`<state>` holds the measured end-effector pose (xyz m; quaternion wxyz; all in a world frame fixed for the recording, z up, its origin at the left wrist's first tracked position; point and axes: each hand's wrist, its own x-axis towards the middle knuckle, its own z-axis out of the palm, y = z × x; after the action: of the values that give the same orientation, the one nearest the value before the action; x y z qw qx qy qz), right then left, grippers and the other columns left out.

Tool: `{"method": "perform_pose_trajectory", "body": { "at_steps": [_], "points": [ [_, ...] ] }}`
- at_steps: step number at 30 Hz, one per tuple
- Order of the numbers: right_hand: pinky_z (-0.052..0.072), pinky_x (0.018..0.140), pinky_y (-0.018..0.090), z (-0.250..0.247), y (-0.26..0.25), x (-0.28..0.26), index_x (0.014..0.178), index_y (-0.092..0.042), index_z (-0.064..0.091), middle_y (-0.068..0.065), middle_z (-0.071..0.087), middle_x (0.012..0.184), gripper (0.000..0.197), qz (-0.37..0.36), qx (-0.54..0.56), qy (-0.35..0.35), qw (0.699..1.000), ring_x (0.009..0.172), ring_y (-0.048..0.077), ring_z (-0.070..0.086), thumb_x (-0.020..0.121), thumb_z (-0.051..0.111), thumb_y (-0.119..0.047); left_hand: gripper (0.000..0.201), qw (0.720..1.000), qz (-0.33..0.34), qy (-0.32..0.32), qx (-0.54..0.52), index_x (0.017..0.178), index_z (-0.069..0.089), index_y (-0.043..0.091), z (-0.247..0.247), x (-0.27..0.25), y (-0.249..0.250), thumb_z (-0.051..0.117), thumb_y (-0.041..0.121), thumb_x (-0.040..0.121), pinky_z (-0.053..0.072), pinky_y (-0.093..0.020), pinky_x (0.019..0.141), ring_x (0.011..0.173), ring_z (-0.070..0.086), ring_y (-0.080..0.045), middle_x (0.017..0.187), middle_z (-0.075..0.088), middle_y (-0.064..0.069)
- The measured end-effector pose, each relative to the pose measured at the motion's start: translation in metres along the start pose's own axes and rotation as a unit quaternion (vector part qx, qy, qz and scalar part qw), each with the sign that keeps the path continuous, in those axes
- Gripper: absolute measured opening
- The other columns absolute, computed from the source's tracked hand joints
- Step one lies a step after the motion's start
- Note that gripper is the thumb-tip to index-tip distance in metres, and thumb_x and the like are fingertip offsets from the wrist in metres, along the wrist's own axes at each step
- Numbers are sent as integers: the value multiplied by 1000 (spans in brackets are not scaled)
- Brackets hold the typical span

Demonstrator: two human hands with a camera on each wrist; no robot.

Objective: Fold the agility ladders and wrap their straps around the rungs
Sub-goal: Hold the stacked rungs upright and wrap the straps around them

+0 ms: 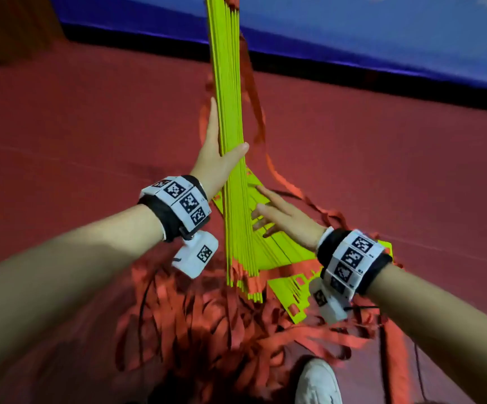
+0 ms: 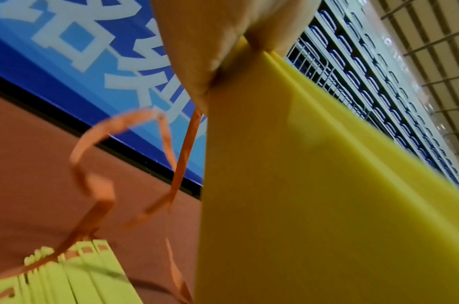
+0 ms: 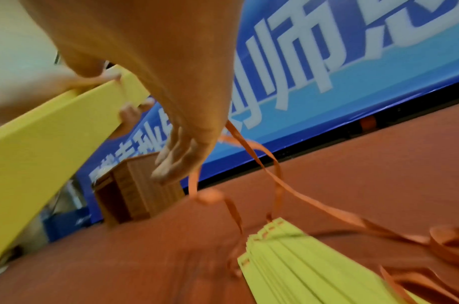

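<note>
though blurred, white banner (image 3: 301,67) characters

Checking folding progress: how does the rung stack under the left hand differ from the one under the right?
The left hand grips the upright stack, tight and on edge. The right hand rests open on the fanned stack, lying splayed. Both are yellow-green with orange straps.

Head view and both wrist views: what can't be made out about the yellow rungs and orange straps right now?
- Upright bundle of flat yellow plastic rungs: top cut off by the head view's upper edge.
- Tangled orange webbing straps: motion blur hides which strap joins which rung.
- Left hand: fingers hidden behind the rungs.
- Right hand: fingertips blurred in the right wrist view.
</note>
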<state>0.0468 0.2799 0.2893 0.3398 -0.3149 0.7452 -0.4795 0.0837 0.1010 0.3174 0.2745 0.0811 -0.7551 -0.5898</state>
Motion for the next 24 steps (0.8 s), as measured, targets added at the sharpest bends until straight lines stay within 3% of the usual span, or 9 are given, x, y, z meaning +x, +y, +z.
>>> {"method": "perform_pose_trajectory", "body": {
  "at_steps": [2,6,9,11,14,17,19,21,24],
  "points": [
    [46,69,28,-22,-38,10,150,-18,22,4,58,99,51,-32,43,72,996,85,15,61,102,36,-31,92,1000,17,-14,16,154,-1,34,-15,1,26,63,25,89,24,-45,119,144,30,-21,158,25,3],
    [47,71,28,-53,-129,18,150,-20,21,5,59,101,53,-112,86,181,973,88,15,61,102,36,-37,96,999,16,-30,1,153,2,41,-33,-7,69,66,25,83,27,-51,117,142,33,-30,159,26,-5],
    [50,79,28,-52,-184,16,153,-27,7,8,57,113,63,-167,65,208,962,96,18,61,101,41,-38,92,999,26,-25,-9,154,2,29,-38,-17,89,63,6,89,19,-27,118,144,25,-12,158,20,8],
    [52,85,31,-42,-202,15,153,-29,0,5,58,113,70,-192,29,209,958,98,18,63,100,44,-39,92,999,37,-33,-22,152,3,34,-39,-26,96,63,9,87,20,-27,118,145,23,-9,159,17,10],
    [53,81,35,-23,-205,18,153,-28,-6,6,64,94,83,-199,14,211,957,81,18,63,96,53,-40,90,997,37,-51,-44,154,5,30,-34,-38,105,61,10,87,20,-23,116,144,23,-4,159,18,11],
    [47,101,44,-10,-202,15,153,-30,-4,5,56,134,108,-203,1,242,949,115,20,60,77,67,-61,73,996,24,-69,-41,154,6,26,-29,-50,112,50,10,99,20,-8,108,131,22,14,149,16,23],
    [43,106,45,-9,-196,11,153,-22,10,-3,49,138,102,-218,7,254,942,124,17,53,78,72,-52,60,996,16,-84,-37,154,8,24,-27,-59,112,40,17,104,20,5,98,122,21,21,142,16,28],
    [45,103,45,-10,-189,8,145,-12,27,5,56,125,87,-230,20,256,939,116,24,57,79,74,-43,53,994,6,-98,-45,154,11,25,-26,-68,110,33,26,106,18,0,106,130,21,16,148,19,23],
    [45,99,33,-12,-173,5,140,-6,36,4,56,116,61,-231,17,279,932,104,14,56,90,66,-22,54,992,-19,-108,-56,155,14,28,-22,-71,101,33,37,105,16,-28,120,144,21,-1,157,22,13]
  ]
}}
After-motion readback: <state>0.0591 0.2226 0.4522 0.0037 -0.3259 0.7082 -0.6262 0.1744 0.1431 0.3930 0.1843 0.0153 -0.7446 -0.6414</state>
